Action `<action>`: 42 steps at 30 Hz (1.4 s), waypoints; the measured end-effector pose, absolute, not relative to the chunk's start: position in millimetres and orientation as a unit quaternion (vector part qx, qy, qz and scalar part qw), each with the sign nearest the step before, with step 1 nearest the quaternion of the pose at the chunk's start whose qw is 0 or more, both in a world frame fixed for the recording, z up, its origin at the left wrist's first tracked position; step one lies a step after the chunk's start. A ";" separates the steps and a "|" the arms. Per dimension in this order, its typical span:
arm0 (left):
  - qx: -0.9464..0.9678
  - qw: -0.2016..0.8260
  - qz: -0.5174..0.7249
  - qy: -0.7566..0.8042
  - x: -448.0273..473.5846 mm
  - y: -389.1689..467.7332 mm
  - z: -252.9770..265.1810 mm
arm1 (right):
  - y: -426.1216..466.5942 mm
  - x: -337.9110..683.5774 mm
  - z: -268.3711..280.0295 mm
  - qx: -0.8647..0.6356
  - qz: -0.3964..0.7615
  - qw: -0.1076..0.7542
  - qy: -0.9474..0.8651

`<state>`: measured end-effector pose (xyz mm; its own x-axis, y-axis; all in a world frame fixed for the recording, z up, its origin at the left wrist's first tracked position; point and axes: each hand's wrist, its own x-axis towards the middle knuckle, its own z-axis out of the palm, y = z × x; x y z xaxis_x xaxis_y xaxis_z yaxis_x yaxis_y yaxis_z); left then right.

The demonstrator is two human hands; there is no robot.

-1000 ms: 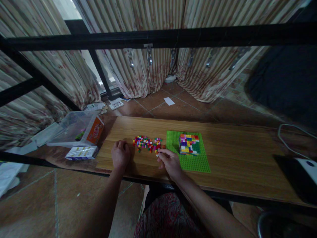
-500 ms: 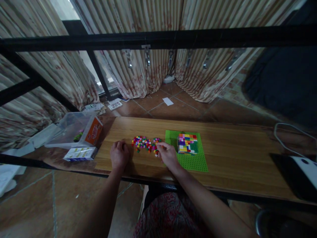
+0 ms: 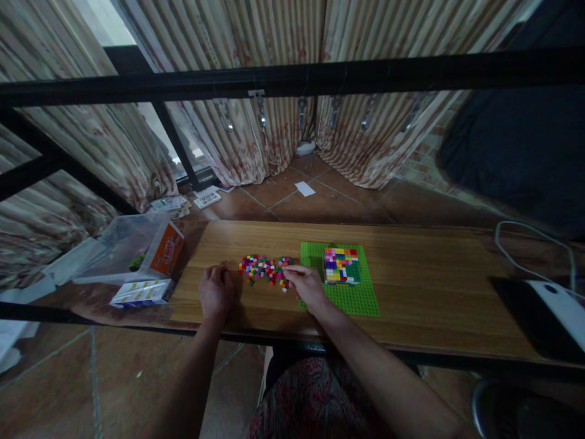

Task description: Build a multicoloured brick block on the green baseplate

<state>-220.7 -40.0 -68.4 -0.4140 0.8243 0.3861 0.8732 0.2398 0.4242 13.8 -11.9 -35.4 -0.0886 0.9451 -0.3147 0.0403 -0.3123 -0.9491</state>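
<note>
Loose small toy building bricks [image 3: 260,268] in many colours lie in a low heap on the wooden table. My right hand [image 3: 308,285] reaches over the heap's right end, thumb and forefinger pinched together. Whatever is between those fingertips is too small to make out. On the table left of the heap rests my left hand [image 3: 216,291], its fingers curled in and apart from the bricks. Right of my right hand, a block built of coloured bricks [image 3: 341,266] stands on a green studded baseplate [image 3: 351,302].
A clear plastic bin [image 3: 123,244] with an orange label sits off the table's left end, a white and blue box [image 3: 141,293] beside it. A black and white object [image 3: 543,311] lies at the table's right end [image 3: 434,280]. A dark metal bar [image 3: 283,79] crosses beyond the table.
The view has shifted slightly. My right hand stays at the heap's right end, its fingers now stretched a little more over the bricks. My left hand has hardly moved.
</note>
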 end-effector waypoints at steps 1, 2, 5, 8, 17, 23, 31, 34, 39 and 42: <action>-0.541 0.041 -0.299 -0.785 -220.6 -40.0 -67.8 | -11.4 13.0 -35.4 -0.552 0.591 0.391 -0.440; -0.541 0.040 -0.300 -0.785 -220.4 -40.0 -67.2 | -11.4 12.3 -35.3 -0.549 0.592 0.398 -0.437; -0.543 0.038 -0.302 -0.783 -220.2 -40.4 -65.7 | -15.7 12.1 -33.3 -0.537 0.600 0.412 -0.427; -0.544 0.039 -0.304 -0.781 -220.0 -40.8 -65.1 | -25.5 19.2 -28.7 -0.507 0.607 0.435 -0.431; -0.545 0.043 -0.305 -0.780 -219.5 -40.9 -65.0 | -47.5 62.6 -3.6 -0.476 0.498 0.547 -0.476; -0.553 0.038 -0.304 -0.775 -220.5 -41.5 -63.3 | -54.1 71.0 3.2 -0.476 0.436 0.550 -0.530; -0.558 0.046 -0.286 -0.778 -220.8 -41.8 -62.7 | -54.4 81.4 -6.6 -0.507 0.411 0.537 -0.535; -0.559 0.047 -0.281 -0.779 -220.9 -41.9 -63.4 | -52.9 93.1 -17.0 -0.518 0.400 0.527 -0.543; -0.554 0.048 -0.280 -0.783 -220.7 -42.2 -64.4 | -49.6 117.3 -25.0 -0.533 0.335 0.493 -0.601; -0.552 0.042 -0.282 -0.784 -220.4 -42.0 -64.0 | -46.0 123.7 -21.4 -0.538 0.268 0.470 -0.647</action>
